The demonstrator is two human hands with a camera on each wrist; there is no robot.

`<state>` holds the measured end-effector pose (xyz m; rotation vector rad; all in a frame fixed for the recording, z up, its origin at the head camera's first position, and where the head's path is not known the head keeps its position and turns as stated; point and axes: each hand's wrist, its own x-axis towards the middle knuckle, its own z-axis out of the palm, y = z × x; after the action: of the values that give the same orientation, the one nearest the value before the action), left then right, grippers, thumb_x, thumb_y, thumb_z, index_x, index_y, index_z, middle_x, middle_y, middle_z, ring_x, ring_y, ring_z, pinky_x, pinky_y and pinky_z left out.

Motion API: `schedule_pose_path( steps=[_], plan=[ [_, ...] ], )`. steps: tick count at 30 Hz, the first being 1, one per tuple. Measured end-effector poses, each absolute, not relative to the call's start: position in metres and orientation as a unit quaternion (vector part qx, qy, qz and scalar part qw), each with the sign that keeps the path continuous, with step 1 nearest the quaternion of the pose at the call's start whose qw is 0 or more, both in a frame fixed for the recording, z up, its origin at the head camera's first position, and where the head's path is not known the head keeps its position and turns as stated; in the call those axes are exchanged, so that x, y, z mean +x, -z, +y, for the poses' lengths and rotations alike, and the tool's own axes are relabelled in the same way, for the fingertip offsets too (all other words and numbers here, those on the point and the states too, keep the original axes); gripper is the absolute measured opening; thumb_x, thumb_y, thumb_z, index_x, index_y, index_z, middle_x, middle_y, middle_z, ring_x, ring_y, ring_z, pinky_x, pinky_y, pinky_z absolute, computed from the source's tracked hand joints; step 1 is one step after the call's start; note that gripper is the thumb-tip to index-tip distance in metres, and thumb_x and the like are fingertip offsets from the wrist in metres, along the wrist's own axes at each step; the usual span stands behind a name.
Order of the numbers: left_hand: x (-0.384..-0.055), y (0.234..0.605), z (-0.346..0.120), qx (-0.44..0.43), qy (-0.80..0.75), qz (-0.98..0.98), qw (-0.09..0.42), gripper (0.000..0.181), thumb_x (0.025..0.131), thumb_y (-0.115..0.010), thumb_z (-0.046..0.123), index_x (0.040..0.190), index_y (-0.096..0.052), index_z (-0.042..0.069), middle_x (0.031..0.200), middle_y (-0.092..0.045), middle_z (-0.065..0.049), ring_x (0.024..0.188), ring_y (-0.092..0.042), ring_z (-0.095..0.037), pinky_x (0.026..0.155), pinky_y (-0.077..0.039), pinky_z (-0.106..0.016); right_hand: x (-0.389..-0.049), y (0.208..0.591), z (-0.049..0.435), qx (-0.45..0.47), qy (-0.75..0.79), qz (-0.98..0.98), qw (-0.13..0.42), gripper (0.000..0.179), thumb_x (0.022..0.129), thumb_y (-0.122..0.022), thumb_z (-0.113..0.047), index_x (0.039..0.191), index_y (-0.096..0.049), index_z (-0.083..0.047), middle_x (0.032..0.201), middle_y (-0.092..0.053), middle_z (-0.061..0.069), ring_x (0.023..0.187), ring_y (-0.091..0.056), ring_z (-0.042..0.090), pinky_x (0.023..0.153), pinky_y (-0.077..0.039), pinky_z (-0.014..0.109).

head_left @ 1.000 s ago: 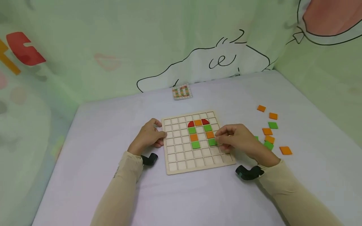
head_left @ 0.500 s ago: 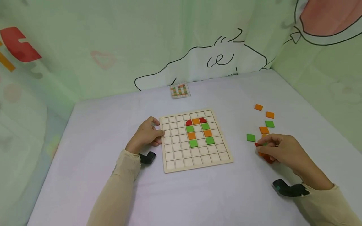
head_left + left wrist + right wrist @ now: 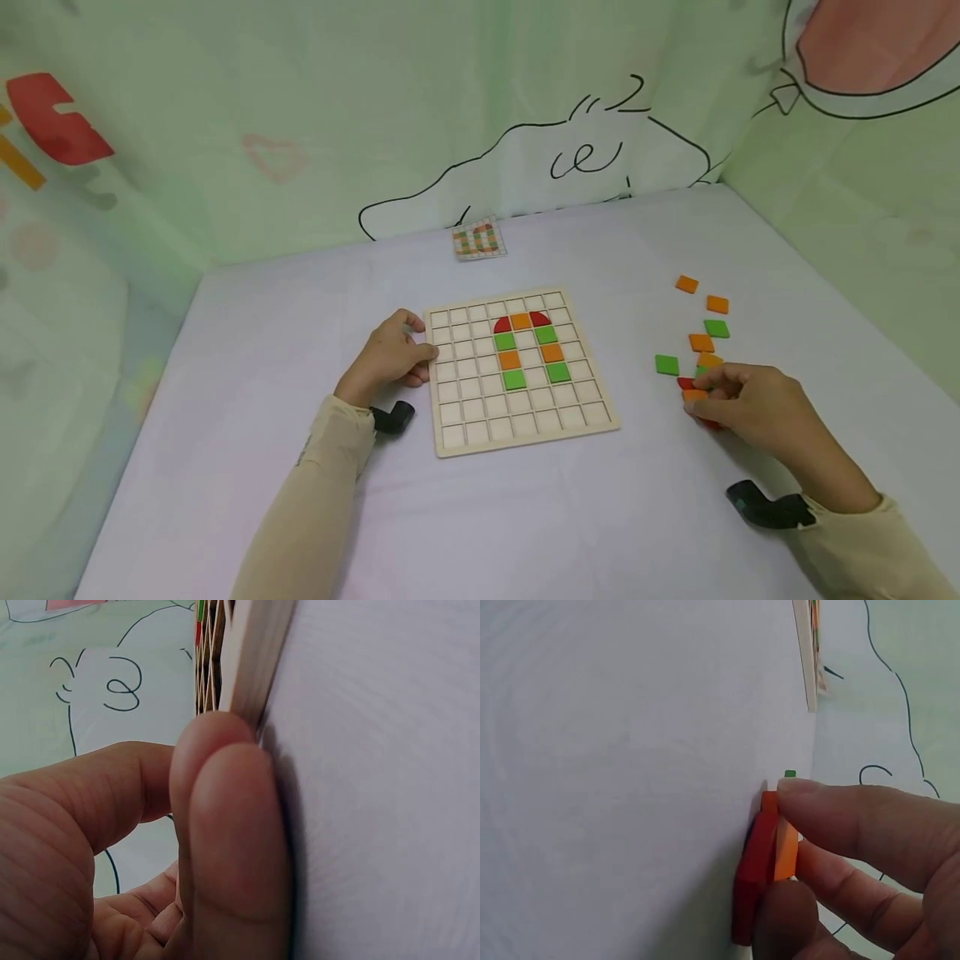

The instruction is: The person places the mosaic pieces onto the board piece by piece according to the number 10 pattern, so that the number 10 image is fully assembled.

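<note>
My left hand (image 3: pixel 386 354) rests beside a pale wooden grid board (image 3: pixel 453 436), its thumb touching the left edge. Close up in the left wrist view, fingertips (image 3: pixel 232 817) sit right at the board's side. Red, orange and green tiles form an arch in the grid's cells, with a red quarter-round piece (image 3: pixel 502 325) at one top corner. Off to the right, my right hand (image 3: pixel 757 408) pinches an orange square tile (image 3: pixel 786 851) between thumb and finger. Against it in the right wrist view lies a red piece (image 3: pixel 754 881). The hand partly hides the pieces under it.
Loose tiles are scattered right of the board, among them a green square (image 3: pixel 667 365), another green one (image 3: pixel 717 328) and an orange one (image 3: pixel 687 284). A small card (image 3: pixel 478 240) with a coloured grid pattern lies behind the board, near the printed backdrop (image 3: pixel 300 200).
My right hand has moved from the board's right edge to the loose tiles and now pinches an orange tile. The left hand has stayed at the board.
</note>
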<state>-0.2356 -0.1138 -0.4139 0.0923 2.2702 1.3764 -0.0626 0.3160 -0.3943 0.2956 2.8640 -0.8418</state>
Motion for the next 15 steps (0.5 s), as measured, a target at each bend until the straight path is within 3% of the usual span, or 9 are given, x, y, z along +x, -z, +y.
schedule_pose_path(
  steps=[8,15],
  plan=[
    [-0.234,0.413,-0.113,0.035,-0.503,0.829,0.240,0.043,0.095,-0.071,0.007,0.131,-0.046,0.004,0.087,-0.062,-0.013,0.057,-0.066,-0.015,0.055,-0.061,-0.028,-0.066,0.391,0.311,0.092,0.285,0.951,0.074,0.044,0.090,-0.081,-0.029,0.116,-0.070,0.005,0.081,-0.067,-0.002,0.073,-0.056,0.014,0.055,-0.044,0.024],
    [-0.235,0.414,-0.113,0.036,-0.504,0.830,0.237,0.043,0.095,-0.071,0.007,0.131,-0.047,0.005,0.087,-0.062,-0.013,0.057,-0.066,-0.015,0.054,-0.061,-0.028,-0.071,0.386,0.299,0.107,0.355,0.923,0.099,0.042,0.100,-0.069,-0.032,0.121,-0.070,0.004,0.075,-0.067,-0.001,0.066,-0.060,0.013,0.057,-0.048,0.025]
  ],
)
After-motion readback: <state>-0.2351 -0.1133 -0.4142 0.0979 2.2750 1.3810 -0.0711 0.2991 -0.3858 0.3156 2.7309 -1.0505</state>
